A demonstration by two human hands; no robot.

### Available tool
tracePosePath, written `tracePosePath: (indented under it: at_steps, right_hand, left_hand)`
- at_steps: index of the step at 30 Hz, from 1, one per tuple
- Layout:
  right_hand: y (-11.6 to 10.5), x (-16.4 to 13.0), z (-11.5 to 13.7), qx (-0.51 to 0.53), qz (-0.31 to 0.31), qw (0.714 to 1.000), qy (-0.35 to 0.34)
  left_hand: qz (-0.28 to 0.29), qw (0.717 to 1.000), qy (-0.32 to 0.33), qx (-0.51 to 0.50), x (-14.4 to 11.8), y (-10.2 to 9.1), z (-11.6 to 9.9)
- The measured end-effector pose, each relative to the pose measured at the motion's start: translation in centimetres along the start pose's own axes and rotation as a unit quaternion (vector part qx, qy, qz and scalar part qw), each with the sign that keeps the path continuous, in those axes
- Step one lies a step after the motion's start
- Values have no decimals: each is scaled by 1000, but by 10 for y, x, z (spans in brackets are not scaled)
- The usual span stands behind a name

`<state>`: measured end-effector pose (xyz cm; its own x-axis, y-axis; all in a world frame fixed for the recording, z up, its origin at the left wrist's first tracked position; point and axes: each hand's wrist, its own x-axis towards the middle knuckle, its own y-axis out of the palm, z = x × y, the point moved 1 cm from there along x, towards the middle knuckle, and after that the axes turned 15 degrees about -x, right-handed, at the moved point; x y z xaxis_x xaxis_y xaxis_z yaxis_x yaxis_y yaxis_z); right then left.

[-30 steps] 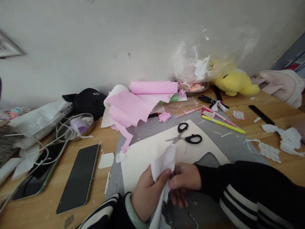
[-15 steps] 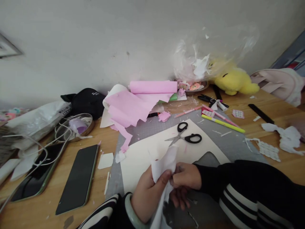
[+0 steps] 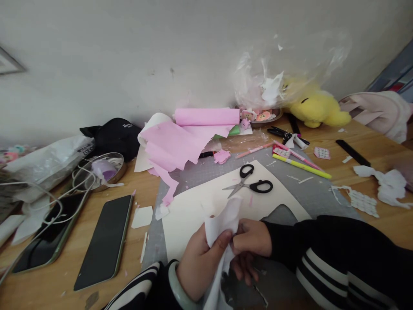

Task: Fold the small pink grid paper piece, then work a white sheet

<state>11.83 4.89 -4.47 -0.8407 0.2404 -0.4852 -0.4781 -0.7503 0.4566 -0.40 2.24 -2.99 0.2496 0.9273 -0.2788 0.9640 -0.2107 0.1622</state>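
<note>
My left hand (image 3: 198, 262) and my right hand (image 3: 250, 243) meet at the bottom centre, both pinching a crumpled piece of white paper (image 3: 222, 219) that sticks up between them and hangs down below. They work over a cream sheet (image 3: 193, 211) lying on a grey cutting mat (image 3: 309, 193). Black-handled scissors (image 3: 250, 185) rest on the sheet just beyond my hands.
Pink paper roll and torn pink sheets (image 3: 183, 137) lie at the back. Two phones (image 3: 105, 241) with white cables sit left, near a metal dish (image 3: 101, 172) and black cap (image 3: 112, 137). Pens (image 3: 301, 165), white scraps (image 3: 385, 187), a yellow plush (image 3: 318, 110) and plastic bag are right.
My right fingers have curled a little tighter against the paper at my left thumb. The view has shifted slightly; nothing on the table has moved.
</note>
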Motion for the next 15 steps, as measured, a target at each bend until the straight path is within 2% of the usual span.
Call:
tracePosePath:
  at_steps: [8,10,13,15]
  right_hand:
    - [1,-1,6,12,2,1000,13]
    - [1,-1,7,11,-9,1000,14]
    - [0,-1,6,20,-30,999,16]
    - [-1,1,5,28,-36,999,13]
  left_hand:
    - [-1,1000,1,17,2,-1,2]
    - [-14,999,21,32,4,-3,4]
    - [-63,986,125,90,2,-5,-1]
    - [-116,952,246,140,-10,-6,-10]
